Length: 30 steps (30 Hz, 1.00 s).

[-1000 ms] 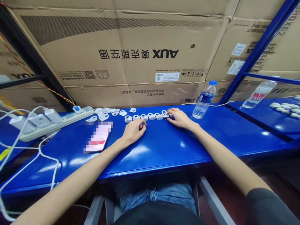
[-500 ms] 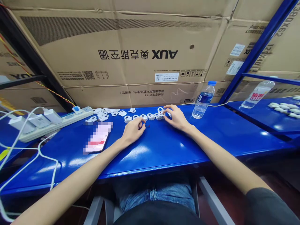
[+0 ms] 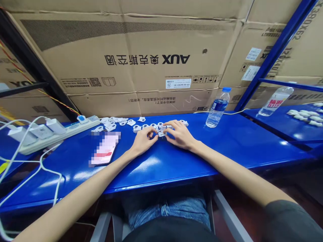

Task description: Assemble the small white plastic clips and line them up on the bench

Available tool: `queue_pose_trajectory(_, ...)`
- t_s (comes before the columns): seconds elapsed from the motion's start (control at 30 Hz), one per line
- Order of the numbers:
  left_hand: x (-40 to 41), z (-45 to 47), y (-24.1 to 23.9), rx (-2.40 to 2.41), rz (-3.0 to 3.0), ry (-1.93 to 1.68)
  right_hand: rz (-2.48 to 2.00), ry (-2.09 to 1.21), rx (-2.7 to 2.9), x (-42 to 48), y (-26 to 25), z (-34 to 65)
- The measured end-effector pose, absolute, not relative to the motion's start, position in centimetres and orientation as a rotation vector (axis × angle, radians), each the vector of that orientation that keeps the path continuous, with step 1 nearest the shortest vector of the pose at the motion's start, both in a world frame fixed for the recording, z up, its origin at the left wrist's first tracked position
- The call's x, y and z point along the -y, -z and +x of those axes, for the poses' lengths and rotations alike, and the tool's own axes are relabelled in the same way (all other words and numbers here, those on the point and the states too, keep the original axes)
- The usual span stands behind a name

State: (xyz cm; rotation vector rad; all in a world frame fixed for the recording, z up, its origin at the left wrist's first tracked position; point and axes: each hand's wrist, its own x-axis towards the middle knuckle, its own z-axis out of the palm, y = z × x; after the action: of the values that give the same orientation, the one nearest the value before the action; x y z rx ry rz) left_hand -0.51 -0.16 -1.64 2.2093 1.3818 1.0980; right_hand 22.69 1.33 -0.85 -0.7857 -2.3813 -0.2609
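Note:
Between my fingertips is a small white plastic part with a ring-shaped top [image 3: 162, 133], just above the blue tabletop [image 3: 171, 164]. My right hand [image 3: 181, 135] grips it from the right with thumb and fingers. From the left, my left hand [image 3: 143, 139] has its fingers curled in a pinch at the part's edge; whatever is in that pinch is too small to make out. Behind the hands runs a row of similar white ringed parts [image 3: 137, 128], partly covered by my fingers. More of them lie in a loose pile [image 3: 110, 126] at the back left.
A phone [image 3: 105, 148] lies left of my left arm. Beyond it, a power strip [image 3: 60, 136] carries several white chargers and cables. A water bottle [image 3: 217, 109] stands at the back right, before large cardboard boxes [image 3: 151, 40]. Another bottle [image 3: 276, 101] is on the right-hand table.
My right hand has moved left and nearer, bringing a white ringed part from the row's right end to my left hand. My left hand has barely moved.

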Motion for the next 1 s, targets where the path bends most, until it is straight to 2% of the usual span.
queue_pose_trajectory(1.0,0.35,-0.30,1.63,-1.284,2.086,-1.187,-0.710,0.336,2.344,-1.55,1.39,22.58)
